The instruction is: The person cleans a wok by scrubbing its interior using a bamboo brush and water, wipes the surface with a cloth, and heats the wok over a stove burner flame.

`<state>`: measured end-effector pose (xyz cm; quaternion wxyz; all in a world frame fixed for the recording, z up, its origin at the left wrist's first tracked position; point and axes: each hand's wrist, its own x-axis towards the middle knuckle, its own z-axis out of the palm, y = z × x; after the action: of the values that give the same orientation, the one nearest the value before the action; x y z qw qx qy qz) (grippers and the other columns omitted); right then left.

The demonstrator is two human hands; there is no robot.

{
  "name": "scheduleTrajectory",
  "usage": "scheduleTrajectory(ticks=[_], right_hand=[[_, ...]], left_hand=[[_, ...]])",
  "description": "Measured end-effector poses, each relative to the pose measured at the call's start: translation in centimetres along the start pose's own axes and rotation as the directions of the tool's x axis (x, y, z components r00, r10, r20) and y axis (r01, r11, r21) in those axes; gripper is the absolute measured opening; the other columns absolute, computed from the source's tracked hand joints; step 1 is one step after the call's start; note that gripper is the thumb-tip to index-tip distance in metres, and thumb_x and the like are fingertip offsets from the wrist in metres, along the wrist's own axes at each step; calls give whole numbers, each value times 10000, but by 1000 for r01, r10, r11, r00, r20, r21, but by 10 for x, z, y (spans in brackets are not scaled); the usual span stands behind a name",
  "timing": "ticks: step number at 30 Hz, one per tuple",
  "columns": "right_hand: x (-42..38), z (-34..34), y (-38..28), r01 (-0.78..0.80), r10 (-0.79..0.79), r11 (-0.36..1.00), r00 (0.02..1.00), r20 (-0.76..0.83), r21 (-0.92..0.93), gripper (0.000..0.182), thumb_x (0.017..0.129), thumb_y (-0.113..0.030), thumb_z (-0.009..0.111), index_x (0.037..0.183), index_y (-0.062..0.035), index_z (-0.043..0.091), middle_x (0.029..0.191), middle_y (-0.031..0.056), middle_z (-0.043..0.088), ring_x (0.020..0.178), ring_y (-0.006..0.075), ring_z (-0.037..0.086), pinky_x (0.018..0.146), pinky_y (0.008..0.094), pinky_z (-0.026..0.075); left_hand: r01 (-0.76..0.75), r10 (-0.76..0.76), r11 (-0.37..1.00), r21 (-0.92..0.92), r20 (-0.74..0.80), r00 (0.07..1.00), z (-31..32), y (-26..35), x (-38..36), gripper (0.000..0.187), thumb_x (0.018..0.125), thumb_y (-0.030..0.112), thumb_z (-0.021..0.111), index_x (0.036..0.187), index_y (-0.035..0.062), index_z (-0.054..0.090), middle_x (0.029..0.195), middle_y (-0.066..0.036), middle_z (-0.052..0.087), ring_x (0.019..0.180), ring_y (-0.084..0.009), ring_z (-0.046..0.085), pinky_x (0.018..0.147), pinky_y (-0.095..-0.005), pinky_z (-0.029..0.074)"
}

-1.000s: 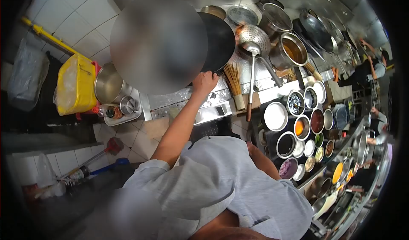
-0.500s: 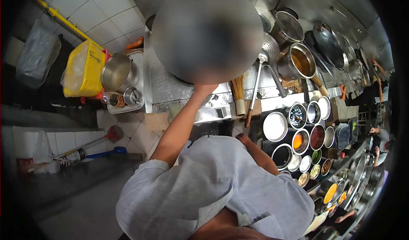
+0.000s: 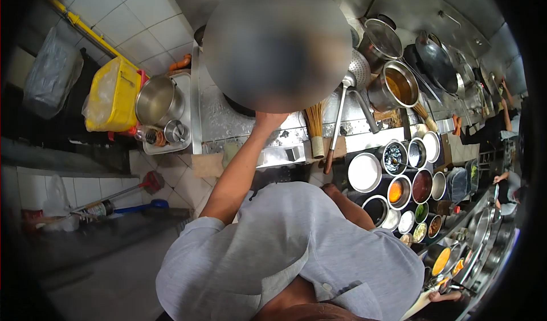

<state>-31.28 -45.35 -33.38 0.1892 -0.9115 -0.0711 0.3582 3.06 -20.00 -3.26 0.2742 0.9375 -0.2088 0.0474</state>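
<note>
My left arm reaches forward over the steel stove counter (image 3: 219,116). My left hand (image 3: 270,118) shows only at the wrist and its back; a large round blur covers the fingers and whatever they touch. Under the blur's lower edge, a dark curved rim (image 3: 238,106) peeks out, too little to identify. My right hand (image 3: 330,190) is low beside my body, partly hidden by my grey shirt, and its fingers cannot be made out. Nearest to it are a wooden-handled ladle (image 3: 337,130) and a bamboo wok brush (image 3: 315,128) on the counter.
Right of the blur are a perforated skimmer (image 3: 359,70) and a pot of brown liquid (image 3: 399,86). Several seasoning bowls (image 3: 364,173) stand to my right. Leftward, a steel pot (image 3: 159,100) sits on a tray beside a yellow container (image 3: 114,93). Other people (image 3: 507,187) work at far right.
The view has shifted slightly. Both my arms keep nearly the same pose. At the lower right, another person's hand has moved down and left.
</note>
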Motion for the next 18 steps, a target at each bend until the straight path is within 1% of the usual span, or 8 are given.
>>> scheduleTrajectory(ticks=[3, 7, 10, 13, 14, 15, 16, 18], right_hand=[[6, -12, -6, -156, 136, 929, 987, 82, 335, 391, 994, -344, 432, 1114, -69, 682, 1188, 199, 648, 1144, 361, 597, 1005, 422, 466], [8, -36, -29, -242, 225, 901, 970, 89, 360, 386, 993, -327, 434, 1094, -53, 685, 1196, 205, 643, 1132, 359, 604, 996, 412, 472], [16, -29, -18, -48, 56, 966, 998, -23, 253, 426, 994, -375, 438, 1106, -39, 674, 1170, 200, 661, 1091, 353, 622, 992, 429, 474], [17, -32, -23, -178, 231, 743, 973, 2, 645, 438, 944, -419, 548, 1057, -17, 679, 1008, 171, 700, 966, 311, 674, 871, 453, 516], [16, -41, -31, -230, 468, 49, 865, 181, 972, 488, 959, -482, 505, 1112, -39, 644, 1053, 159, 687, 996, 321, 663, 859, 473, 514], [15, -51, -39, -40, 485, -663, 738, 470, 748, 540, 973, -544, 462, 1166, -61, 608, 1098, 146, 674, 1027, 331, 652, 847, 492, 513], [9, -65, -47, -40, 486, -662, 737, 470, 748, 540, 973, -544, 462, 1166, -61, 608, 1098, 146, 674, 1027, 331, 652, 847, 492, 513], [-8, -102, -69, 233, 453, -657, 882, 129, 717, 621, 1000, -593, 319, 1198, -52, 552, 1044, 125, 655, 856, 279, 648, 736, 436, 534]], left_hand=[[-5, 5, 1000, -2, 9, 1000, 3, -2, 1, 330, 833, 328, 631, 689, 32, 665, 662, -233, 649, 659, -423, 662, 638, -524, 530], [13, -13, 1000, -15, 26, 1000, 1, -1, 0, 327, 836, 321, 626, 699, 28, 670, 669, -236, 650, 664, -419, 666, 643, -519, 534], [24, -24, 1000, -1, 20, 1000, 3, -2, 1, 336, 834, 347, 615, 696, 44, 665, 635, -192, 646, 642, -401, 653, 637, -518, 509], [22, -21, 1000, -17, 19, 1000, 2, -2, 0, 333, 833, 343, 617, 695, 43, 664, 630, -195, 642, 641, -400, 653, 637, -518, 509], [20, -20, 1000, -12, 10, 1000, 2, -1, 0, 334, 832, 342, 618, 690, 42, 660, 630, -196, 642, 641, -401, 653, 637, -517, 509], [18, -18, 1000, -8, 0, 1000, 2, -1, 0, 335, 832, 340, 619, 685, 41, 656, 631, -197, 642, 641, -401, 653, 636, -517, 509], [19, -19, 1000, -9, 1, 1000, 3, -1, 1, 335, 832, 340, 619, 685, 41, 656, 631, -197, 642, 641, -401, 653, 636, -517, 509], [16, -16, 1000, 5, 5, 1000, 4, -2, 1, 333, 827, 337, 626, 676, 41, 646, 629, -195, 642, 640, -403, 653, 629, -515, 510]])
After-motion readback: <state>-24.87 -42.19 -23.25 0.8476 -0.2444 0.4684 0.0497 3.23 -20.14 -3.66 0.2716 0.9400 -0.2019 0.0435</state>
